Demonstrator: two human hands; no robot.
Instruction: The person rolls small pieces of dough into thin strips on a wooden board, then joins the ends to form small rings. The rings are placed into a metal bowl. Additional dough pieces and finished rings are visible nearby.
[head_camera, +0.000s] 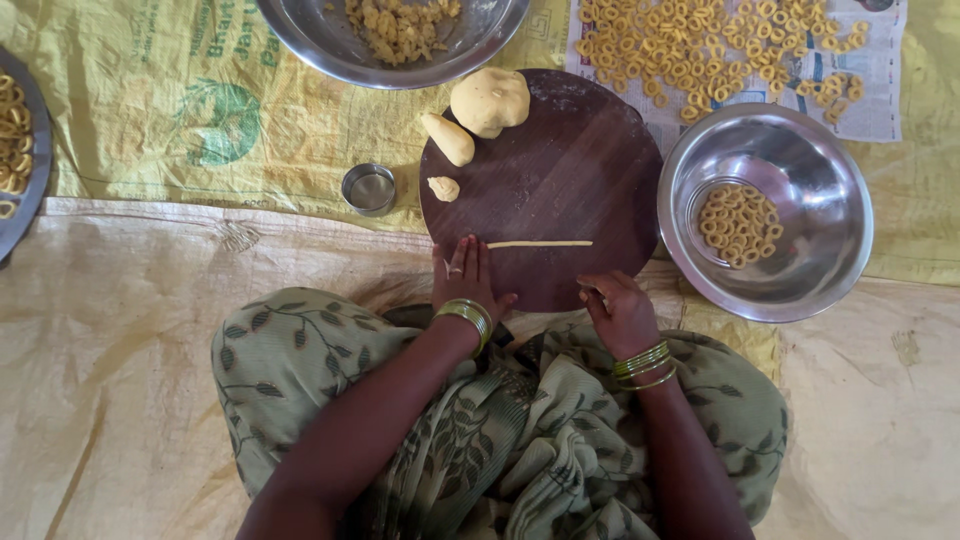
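A round dark wooden board lies in front of me. On it a thin rolled dough rope stretches sideways. My left hand rests flat on the board's near edge, fingers apart, just left of the rope's end. My right hand curls at the board's near right edge; whether it pinches a bit of dough I cannot tell. At the board's far side sit a big dough ball, a cone-shaped dough piece and a small dough lump.
A steel bowl at the right holds several dough rings. More rings are spread on newspaper at the far right. A large steel bowl with crumbly dough stands far centre; a small steel cup left of the board; a plate at the left edge.
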